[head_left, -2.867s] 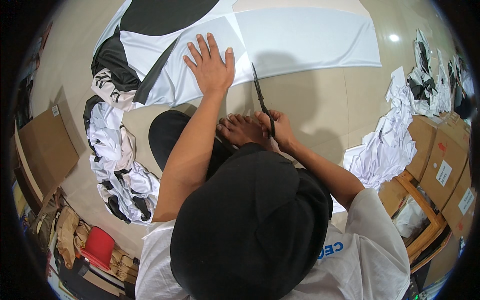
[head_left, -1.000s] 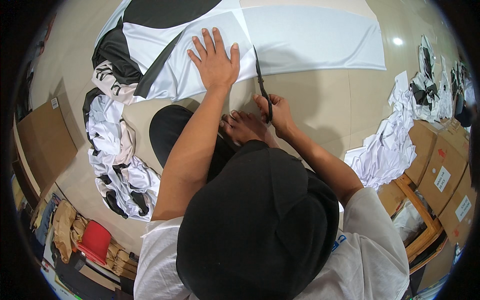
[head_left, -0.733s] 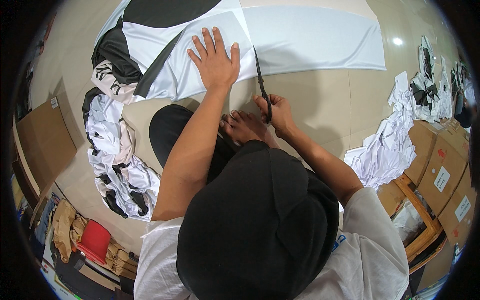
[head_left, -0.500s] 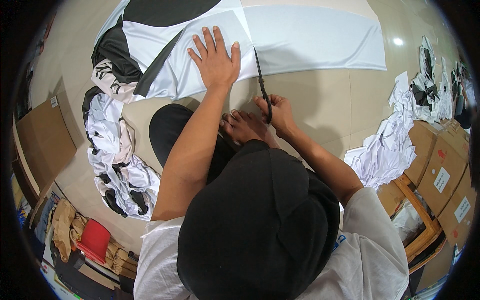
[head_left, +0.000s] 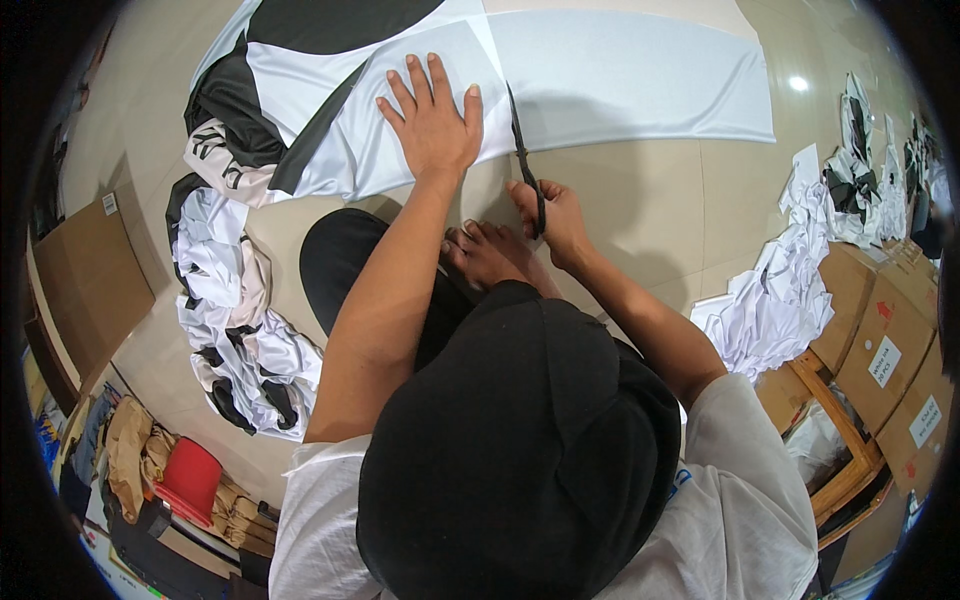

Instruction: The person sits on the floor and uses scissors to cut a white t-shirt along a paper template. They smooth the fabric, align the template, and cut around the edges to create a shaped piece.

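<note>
White cloth (head_left: 640,85) with black panels lies spread on the tiled floor in front of me. My left hand (head_left: 435,120) rests flat on it, fingers spread, on a pale cut-out piece (head_left: 455,55) over the cloth. In my right hand (head_left: 555,217) is a pair of black scissors (head_left: 521,150), gripped by the handles. Their blades point away from me into the cloth, just right of the pale piece's edge. Along that line the cloth is parted near its front edge. My bare foot (head_left: 490,252) is on the floor just left of the right hand.
Crumpled white and black cloth (head_left: 215,250) lies to the left. A heap of white scraps (head_left: 765,310) is at the right, beside cardboard boxes (head_left: 870,330) and a wooden frame (head_left: 850,465). A flat cardboard box (head_left: 95,275) and a red item (head_left: 188,480) are at the far left.
My right hand has moved slightly forward with the scissors, and the blade tips reach a little farther into the cloth. The left hand has stayed in place.
</note>
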### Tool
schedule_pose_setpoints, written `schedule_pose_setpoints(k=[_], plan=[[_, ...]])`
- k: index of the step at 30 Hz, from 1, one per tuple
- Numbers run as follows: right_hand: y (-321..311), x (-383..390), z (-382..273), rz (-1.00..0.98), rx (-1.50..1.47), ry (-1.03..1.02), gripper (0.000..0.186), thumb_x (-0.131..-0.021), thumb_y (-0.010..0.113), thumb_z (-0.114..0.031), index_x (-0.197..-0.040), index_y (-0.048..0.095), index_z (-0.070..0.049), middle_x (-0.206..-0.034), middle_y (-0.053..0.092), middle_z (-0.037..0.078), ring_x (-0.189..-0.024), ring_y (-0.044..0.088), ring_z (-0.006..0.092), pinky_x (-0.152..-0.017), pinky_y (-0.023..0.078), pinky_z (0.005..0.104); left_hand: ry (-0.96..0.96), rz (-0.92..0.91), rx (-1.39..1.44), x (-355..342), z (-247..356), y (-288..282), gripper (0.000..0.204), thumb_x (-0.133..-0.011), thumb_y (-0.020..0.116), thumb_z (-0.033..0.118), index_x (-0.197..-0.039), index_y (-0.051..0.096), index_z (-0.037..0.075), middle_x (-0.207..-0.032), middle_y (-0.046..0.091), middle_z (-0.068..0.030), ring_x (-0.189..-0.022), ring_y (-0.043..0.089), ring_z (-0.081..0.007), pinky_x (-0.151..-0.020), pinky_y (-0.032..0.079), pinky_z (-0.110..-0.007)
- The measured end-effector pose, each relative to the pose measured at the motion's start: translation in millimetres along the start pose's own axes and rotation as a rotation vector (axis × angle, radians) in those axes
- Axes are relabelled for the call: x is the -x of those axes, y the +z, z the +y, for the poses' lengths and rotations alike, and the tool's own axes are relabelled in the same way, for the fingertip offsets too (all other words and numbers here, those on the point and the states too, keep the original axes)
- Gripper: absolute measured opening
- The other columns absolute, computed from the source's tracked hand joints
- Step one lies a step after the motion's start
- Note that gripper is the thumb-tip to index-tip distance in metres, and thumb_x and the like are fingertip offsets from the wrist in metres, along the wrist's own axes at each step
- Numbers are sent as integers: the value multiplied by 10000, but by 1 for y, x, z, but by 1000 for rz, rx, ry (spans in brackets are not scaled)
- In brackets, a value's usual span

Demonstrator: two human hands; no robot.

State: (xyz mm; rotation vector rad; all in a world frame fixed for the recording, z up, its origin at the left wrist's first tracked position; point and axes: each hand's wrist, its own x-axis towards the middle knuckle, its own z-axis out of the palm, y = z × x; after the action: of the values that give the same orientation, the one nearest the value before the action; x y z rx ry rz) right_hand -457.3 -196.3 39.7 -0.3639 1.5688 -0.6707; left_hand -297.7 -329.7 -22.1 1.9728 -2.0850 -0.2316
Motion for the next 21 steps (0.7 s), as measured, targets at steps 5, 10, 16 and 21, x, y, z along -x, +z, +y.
schedule_pose_setpoints(k=[5,10,16,21], plan=[[-5,1,3,-14,-36,17,372,-933,824,-385,-808,657,-77,-635,583,-6,-504,529,96,-500,390,260,-2,7,6,0,0,1,811,-1087,369,585,-1716,286,78,-1792,217,-201,-1655,90,-482,-1311,16,-671],[-5,-7,5,-19,-14,-40,443,-907,851,-422,-766,611,-78,-616,576,5,-505,527,108,-481,394,275,1,7,-3,1,0,1,812,-1089,365,588,-1718,281,83,-1794,212,-199,-1656,87,-480,-1312,17,-670],[2,-18,-3,-2,-38,-32,442,-895,857,-421,-772,614,-73,-618,576,4,-495,531,103,-459,388,272,-3,-1,3,0,0,2,812,-1089,366,589,-1720,275,85,-1795,207,-198,-1658,82,-477,-1313,11,-665],[3,-20,-8,-7,-37,-54,445,-884,867,-424,-773,618,-72,-625,582,4,-486,541,104,-459,407,265,-2,4,-7,0,0,2,808,-1089,369,583,-1719,280,85,-1793,218,-196,-1658,83,-477,-1314,11,-664]])
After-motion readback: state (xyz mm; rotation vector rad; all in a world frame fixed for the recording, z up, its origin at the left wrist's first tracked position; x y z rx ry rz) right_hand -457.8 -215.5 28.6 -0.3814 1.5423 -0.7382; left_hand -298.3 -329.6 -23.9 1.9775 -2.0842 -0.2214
